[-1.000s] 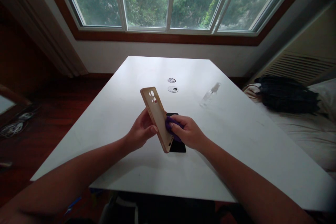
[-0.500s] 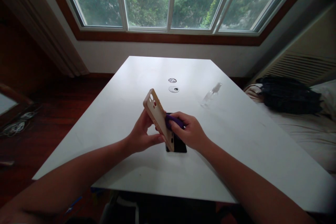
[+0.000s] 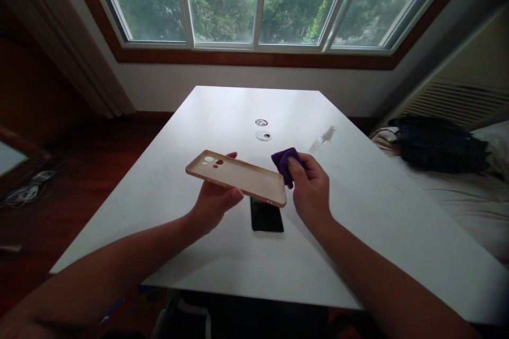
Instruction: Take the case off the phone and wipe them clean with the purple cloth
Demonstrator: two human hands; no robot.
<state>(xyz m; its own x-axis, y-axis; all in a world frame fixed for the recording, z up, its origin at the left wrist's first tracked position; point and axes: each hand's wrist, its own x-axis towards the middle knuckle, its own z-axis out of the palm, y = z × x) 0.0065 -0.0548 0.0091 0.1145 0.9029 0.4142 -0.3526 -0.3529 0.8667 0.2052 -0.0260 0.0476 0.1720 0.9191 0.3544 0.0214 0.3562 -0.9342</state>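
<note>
With twelve o'clock toward the window [image 3: 222, 5], the white desk [image 3: 358, 196] fills the middle of the view. At three o'clock, off the desk, is a dark bundle [image 3: 441, 145], too dim to tell whether it is a bag or clothing.

Of the two hands, the left hand [image 3: 214, 206] is nearer the case [image 3: 242, 179], gripping it from beneath, thumb on the near edge, fingertips just past the far one. The case is held above the desk, hollow side up, its long axis running from ten o'clock, the end with the camera holes, to four. It lies at nine o'clock from the right hand [image 3: 312, 188], which pinches a folded cloth [image 3: 283, 164] beside the case's far right corner; whether they touch cannot be told.

The case hides the upper end of the phone [image 3: 267, 218], flat on the desk at five o'clock. The bottle [image 3: 324, 137], at two o'clock, is clear and fades into the white, its lower end hard to make out. Two small discs [image 3: 263, 136] sit at one o'clock.
</note>
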